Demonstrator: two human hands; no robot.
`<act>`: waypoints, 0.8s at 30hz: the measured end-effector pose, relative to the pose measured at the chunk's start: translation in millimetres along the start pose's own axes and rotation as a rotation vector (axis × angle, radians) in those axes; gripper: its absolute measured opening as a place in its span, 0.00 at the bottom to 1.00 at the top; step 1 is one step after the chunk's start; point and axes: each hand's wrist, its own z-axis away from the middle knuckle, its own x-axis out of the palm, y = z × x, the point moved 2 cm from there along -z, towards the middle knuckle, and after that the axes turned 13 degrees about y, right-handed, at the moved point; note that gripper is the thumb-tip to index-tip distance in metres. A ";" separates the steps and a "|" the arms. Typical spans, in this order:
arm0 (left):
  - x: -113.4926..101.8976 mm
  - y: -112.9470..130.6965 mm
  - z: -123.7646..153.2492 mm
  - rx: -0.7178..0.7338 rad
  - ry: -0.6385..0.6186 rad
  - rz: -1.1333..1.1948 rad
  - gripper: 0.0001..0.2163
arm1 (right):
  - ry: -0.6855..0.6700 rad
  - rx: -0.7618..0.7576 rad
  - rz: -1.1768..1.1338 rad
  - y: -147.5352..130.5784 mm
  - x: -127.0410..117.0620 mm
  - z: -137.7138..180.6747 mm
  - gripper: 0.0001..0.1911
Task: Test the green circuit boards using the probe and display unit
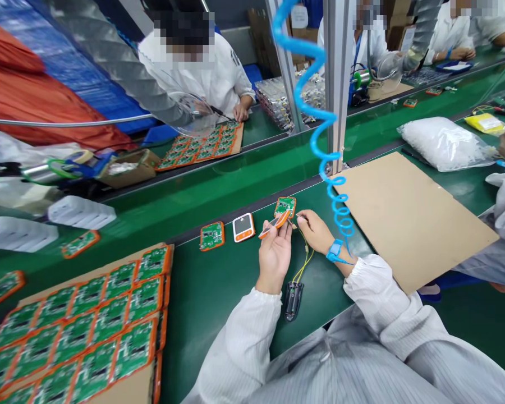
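Observation:
My left hand (275,255) is closed round an orange-and-white handheld device (274,224), tilted with its dark screen partly showing. Close beside it, my right hand (317,233) pinches the end of a thin yellow wire lead (306,255) at the device's edge; whether the tip touches the device I cannot tell. The wires run down to a black battery holder (293,300) lying on the green bench. Just behind the held device lies a green circuit board in an orange frame (285,206). Left of my hands are a white-and-orange device (243,227) and another framed board (212,235).
Stacked cardboard sheets carry rows of framed boards (82,306) at left. A bare cardboard sheet (412,216) lies at right, near a bag of white parts (446,143). A coiled blue air hose (322,115) hangs beside my right wrist. Co-workers sit across the conveyor (202,185) and at right.

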 end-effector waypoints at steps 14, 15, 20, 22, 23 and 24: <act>-5.2 3.1 1.1 0.005 -0.036 -0.077 0.18 | -0.044 -0.157 -0.007 -2.5 -6.5 -4.4 0.18; -5.1 4.0 1.9 0.025 -0.038 -0.106 0.21 | -0.039 -0.149 0.005 -3.3 -7.5 -4.6 0.18; -5.2 5.5 4.8 0.163 -0.090 -0.268 0.36 | 0.190 -0.073 0.055 -9.8 -18.1 -3.8 0.20; -5.4 3.8 4.3 0.215 -0.113 -0.310 0.37 | 0.183 0.014 -0.064 -10.5 -17.4 -2.4 0.24; -5.3 2.5 3.8 0.236 -0.124 -0.337 0.38 | 0.127 0.084 -0.160 -9.9 -14.4 -1.5 0.27; -4.9 1.2 3.3 0.255 -0.136 -0.370 0.38 | 0.052 0.173 -0.265 -8.7 -9.9 -0.4 0.28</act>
